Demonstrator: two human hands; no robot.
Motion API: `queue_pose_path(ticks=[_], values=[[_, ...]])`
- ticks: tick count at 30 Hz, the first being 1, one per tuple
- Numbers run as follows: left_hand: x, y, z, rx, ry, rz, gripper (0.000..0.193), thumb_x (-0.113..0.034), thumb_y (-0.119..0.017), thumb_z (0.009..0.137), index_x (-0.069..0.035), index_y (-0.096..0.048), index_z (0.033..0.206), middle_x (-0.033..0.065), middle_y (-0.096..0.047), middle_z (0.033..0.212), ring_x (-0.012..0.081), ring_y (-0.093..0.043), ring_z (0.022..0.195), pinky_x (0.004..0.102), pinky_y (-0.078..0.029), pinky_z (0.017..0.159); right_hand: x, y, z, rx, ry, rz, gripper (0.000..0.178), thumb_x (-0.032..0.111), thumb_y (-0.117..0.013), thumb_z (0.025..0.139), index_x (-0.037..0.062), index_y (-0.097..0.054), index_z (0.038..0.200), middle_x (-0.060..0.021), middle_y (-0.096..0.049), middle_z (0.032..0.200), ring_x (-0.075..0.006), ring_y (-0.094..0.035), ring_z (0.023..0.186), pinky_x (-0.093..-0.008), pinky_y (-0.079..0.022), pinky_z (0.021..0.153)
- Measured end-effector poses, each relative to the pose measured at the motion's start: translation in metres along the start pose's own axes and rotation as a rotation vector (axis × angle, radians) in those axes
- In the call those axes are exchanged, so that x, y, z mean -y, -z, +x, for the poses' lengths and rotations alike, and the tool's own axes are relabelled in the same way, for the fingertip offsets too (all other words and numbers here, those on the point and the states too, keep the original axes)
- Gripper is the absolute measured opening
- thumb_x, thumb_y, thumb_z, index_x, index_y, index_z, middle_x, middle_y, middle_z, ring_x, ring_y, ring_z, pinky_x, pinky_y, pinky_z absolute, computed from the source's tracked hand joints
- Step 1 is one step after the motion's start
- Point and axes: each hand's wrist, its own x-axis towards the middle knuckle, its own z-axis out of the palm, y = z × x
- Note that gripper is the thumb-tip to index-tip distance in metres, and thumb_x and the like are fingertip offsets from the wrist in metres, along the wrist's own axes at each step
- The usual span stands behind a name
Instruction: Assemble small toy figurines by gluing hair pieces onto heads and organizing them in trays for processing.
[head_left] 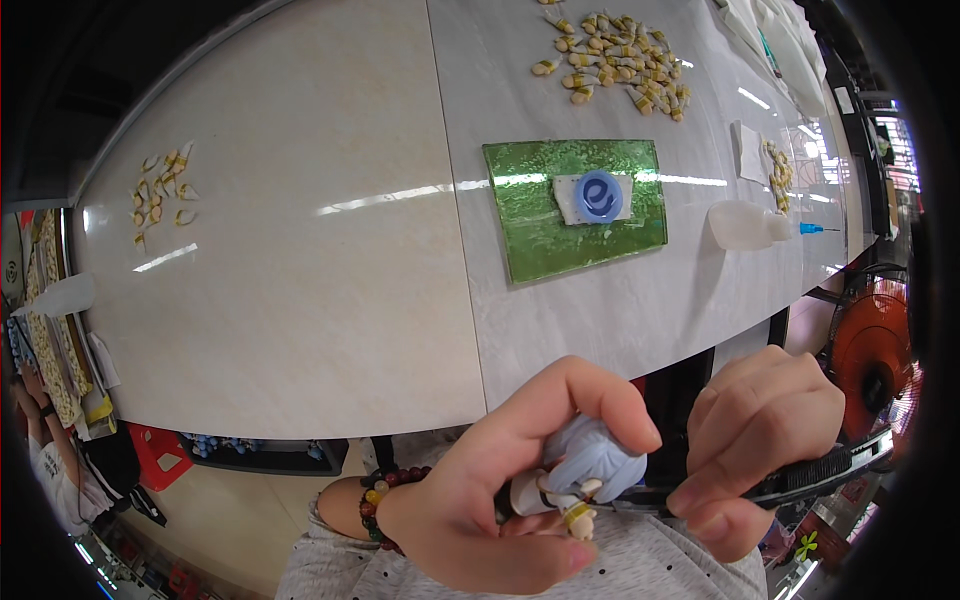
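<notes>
Subject: small figurine with pale blue hair (597, 462), in the left hand (465, 490), at about 5 o'clock of the view, short of the table's near edge. Left fingers: curled round it and holding, index arched over the hair, thumb underneath. Right hand (765, 430) at 4 o'clock: fingers bent in, thumb near the index; cannot tell whether anything is pinched.

Orientation: hair mass toward 1 o'clock of the grip. Body partly covered by the left fingers, so its full long axis is uncertain. Gold-banded small piece (578, 516) at the figurine lies roughly 12 to 6, beige end toward 6, beside the thumb.

Edges, room: table (320, 290) near edge bows from 8 o'clock round to 4; both hands are on the wearer's side of it. A broad bare stretch separates the parts cluster (160, 190) at 10 o'clock from the green slab (530, 245) at 1. Larger parts pile (625, 60) beyond the slab, toward 1.

Containers: blue cup (600, 217) on a white pad (564, 200) on the slab; darker blue matter inside, curved streak across it. Translucent bottle (740, 226) at 2 o'clock, on its side, blue nozzle (812, 228) toward 3; contents indistinct. Black tray (270, 463) at 8 o'clock, below table level, holds blue pieces.
</notes>
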Motion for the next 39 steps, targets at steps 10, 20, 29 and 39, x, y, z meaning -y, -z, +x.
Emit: queue_pose_path(ticks=[10,20,29,39], values=[[0.0,-0.006,0.002,-0.027,-0.018,-0.05,0.048,-0.003,-0.052,0.067,0.001,-0.034,0.111,0.0081,-0.047,0.101,0.0089,-0.044,0.088,0.02,-0.032,0.077,0.0,0.0,-0.001,-0.01,0.014,-0.009,0.015,0.013,-0.07,0.061,0.0007,-0.061,0.061,-0.004,-0.055,0.052,-0.0104,-0.047,0.036,-0.0188,-0.037,0.034],[-0.017,-0.009,-0.002,-0.067,0.192,-0.062,0.043,0.003,-0.045,0.068,-0.001,-0.035,0.11,0.0076,-0.04,0.106,0.0112,-0.041,0.101,0.0249,-0.032,0.088,-0.002,0.001,-0.005,-0.009,0.034,0.018,0.015,0.012,-0.07,0.063,0.0003,-0.061,0.062,-0.0041,-0.055,0.053,-0.0097,-0.045,0.035,-0.0179,-0.037,0.033],[-0.013,-0.024,0.004,-0.347,0.127,0.007,0.031,-0.008,-0.063,0.069,-0.004,-0.044,0.093,0.0214,-0.052,0.089,0.0078,-0.048,0.068,0.0167,-0.038,0.064,-0.005,-0.003,-0.005,-0.031,0.052,0.027,0.015,0.011,-0.07,0.063,0.0005,-0.06,0.061,-0.0035,-0.053,0.052,-0.0087,-0.044,0.035,-0.0178,-0.036,0.033],[0.003,0.007,0.006,0.138,-0.191,-0.095,0.043,0.002,-0.055,0.068,-0.002,-0.037,0.107,0.0161,-0.046,0.107,0.0177,-0.049,0.096,0.0195,-0.042,0.071,-0.011,-0.01,-0.024,-0.46,0.263,0.305,0.015,0.009,-0.06,0.068,0.007,-0.047,0.061,0.0003,-0.042,0.049,-0.0063,-0.035,0.038,-0.0189,-0.025,0.037]])
